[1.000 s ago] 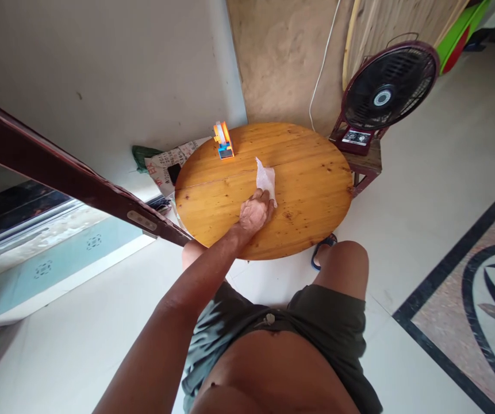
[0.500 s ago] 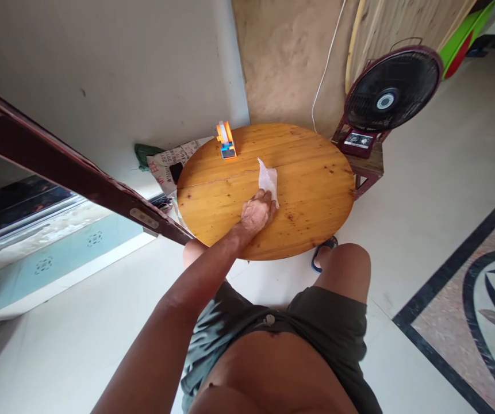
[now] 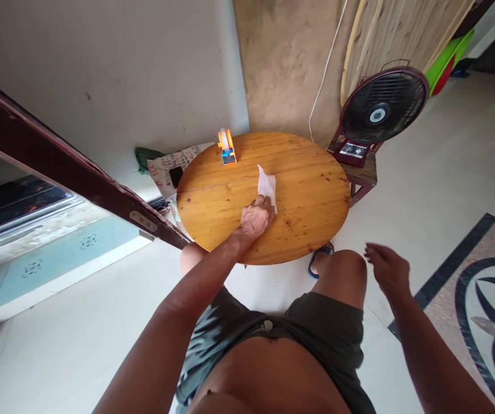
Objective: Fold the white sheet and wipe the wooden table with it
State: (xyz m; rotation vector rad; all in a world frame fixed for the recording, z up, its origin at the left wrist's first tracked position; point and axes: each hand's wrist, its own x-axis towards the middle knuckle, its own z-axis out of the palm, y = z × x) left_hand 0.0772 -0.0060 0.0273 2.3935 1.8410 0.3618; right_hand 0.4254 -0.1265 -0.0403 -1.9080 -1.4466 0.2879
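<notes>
My left hand (image 3: 257, 217) rests on the round wooden table (image 3: 311, 184), its fingers closed on the lower end of a crumpled, whitish translucent plastic wrap (image 3: 267, 185). The wrap's pointed far end sticks out beyond my fingers. Off the table's right side, my right hand (image 3: 388, 269) is in the air beside my knee. Its fingers are curled together, and I cannot make out whether anything is between them. An orange and blue tape dispenser (image 3: 227, 148) stands near the table's far left edge, apart from both hands.
A dark red fan (image 3: 379, 112) sits on a wooden stool (image 3: 361, 175) right of the table. Printed sacking with a black phone-like object (image 3: 176, 176) lies at the left. A dark red frame (image 3: 79, 167) slants along the left. A white cord (image 3: 327, 72) hangs behind.
My right hand has come into view from the right. My left hand stays on the plastic wrap. The whole view has shifted slightly.
</notes>
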